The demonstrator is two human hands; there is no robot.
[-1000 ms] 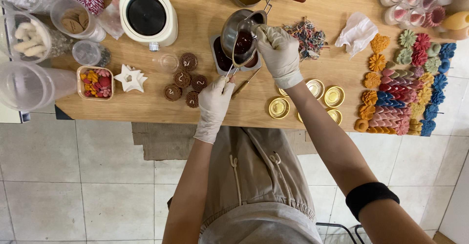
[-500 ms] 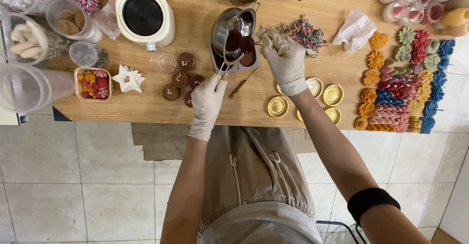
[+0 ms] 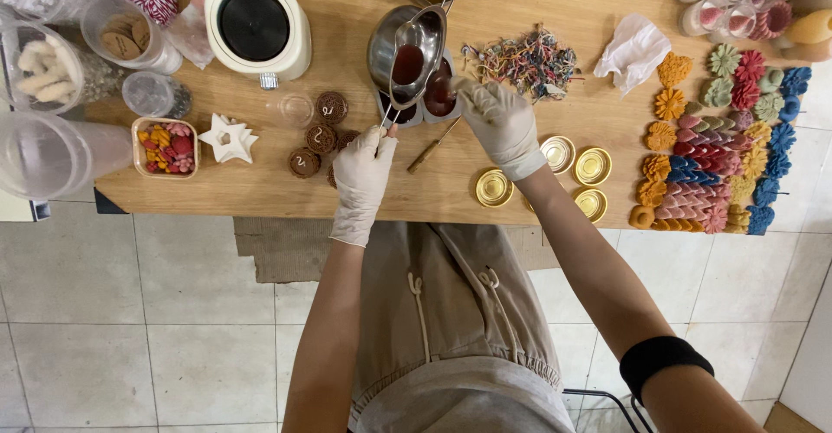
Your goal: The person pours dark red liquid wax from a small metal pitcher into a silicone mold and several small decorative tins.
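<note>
Two gloved hands over wooden worktable (image 3: 260,182). Left hand (image 3: 364,169) closed on wire handle of small steel pouring pitcher (image 3: 414,56), dark red liquid inside, held tilted above grey mould tray (image 3: 425,108) beside steel bowl (image 3: 386,43). Right hand (image 3: 498,121) fingers curled against tray's right edge; grip unclear. Brown round discs (image 3: 316,134) just left of left hand. Gold tin lids (image 3: 559,173) near right wrist.

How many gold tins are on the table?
4. One tin lies near the table edge, one sits by the right hand's wrist, one right of that, one below it. The forearm may hide another.
</note>
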